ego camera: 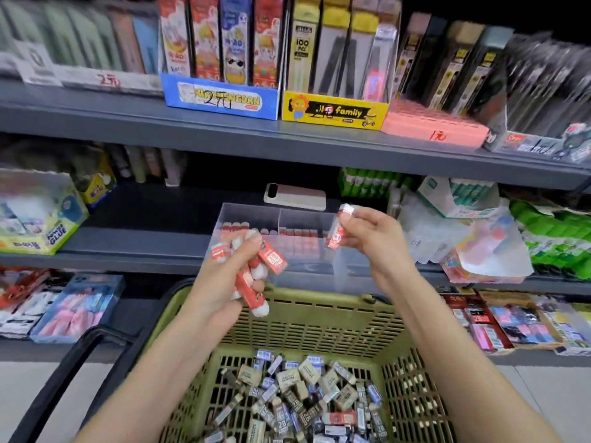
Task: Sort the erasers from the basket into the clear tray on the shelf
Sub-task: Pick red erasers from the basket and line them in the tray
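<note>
Clutching red bunch [271,259] in left grip [224,282], kept near as supply | pinching one eraser [339,231] roughly upright in right grip [367,238] by tray [246,215] on shelf [144,238], likely for slotting into rows | leaving mixed erasers [303,388] in basket [319,302] below.

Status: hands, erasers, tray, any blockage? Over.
Left hand grips a bunch of red erasers. Right hand pinches one eraser at the tray, part filled. Basket holds many more. Phone behind tray, path open.
</note>
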Available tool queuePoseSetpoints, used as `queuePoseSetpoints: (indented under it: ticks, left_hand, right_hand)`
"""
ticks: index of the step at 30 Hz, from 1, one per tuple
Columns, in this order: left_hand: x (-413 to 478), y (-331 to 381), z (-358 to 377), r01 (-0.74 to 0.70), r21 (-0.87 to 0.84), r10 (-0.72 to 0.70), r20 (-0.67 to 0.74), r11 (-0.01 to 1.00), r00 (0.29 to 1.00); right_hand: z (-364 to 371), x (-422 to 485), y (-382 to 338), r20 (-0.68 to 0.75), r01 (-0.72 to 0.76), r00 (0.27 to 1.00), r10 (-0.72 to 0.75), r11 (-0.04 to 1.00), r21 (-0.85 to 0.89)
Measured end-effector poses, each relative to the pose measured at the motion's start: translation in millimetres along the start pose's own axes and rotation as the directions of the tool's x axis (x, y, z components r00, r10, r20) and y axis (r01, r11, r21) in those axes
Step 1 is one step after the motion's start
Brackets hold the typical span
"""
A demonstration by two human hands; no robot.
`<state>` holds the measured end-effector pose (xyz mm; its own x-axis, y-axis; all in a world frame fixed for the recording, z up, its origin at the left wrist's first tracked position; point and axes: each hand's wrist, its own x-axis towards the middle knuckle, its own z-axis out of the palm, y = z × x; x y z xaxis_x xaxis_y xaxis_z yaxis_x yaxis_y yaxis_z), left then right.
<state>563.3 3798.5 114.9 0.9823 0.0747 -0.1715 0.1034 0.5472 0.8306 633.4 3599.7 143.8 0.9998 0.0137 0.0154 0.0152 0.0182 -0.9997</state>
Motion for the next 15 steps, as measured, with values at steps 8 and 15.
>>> queuePoseSetpoints:
  ticks: [8, 15]
  left_hand:
    - [29, 17, -13, -0.095, 0.071, 0.092, 0.045, 0.993, 0.995]
    - [40, 13, -15, -0.080, 0.082, 0.075, 0.055, 0.993, 0.996]
  right_hand:
    - [-3, 83, 23, -0.023, 0.048, 0.997, -0.068, 0.867, -0.497]
    - [0, 97, 40, 0.180, 0.191, 0.981, -0.075, 0.556, -0.809]
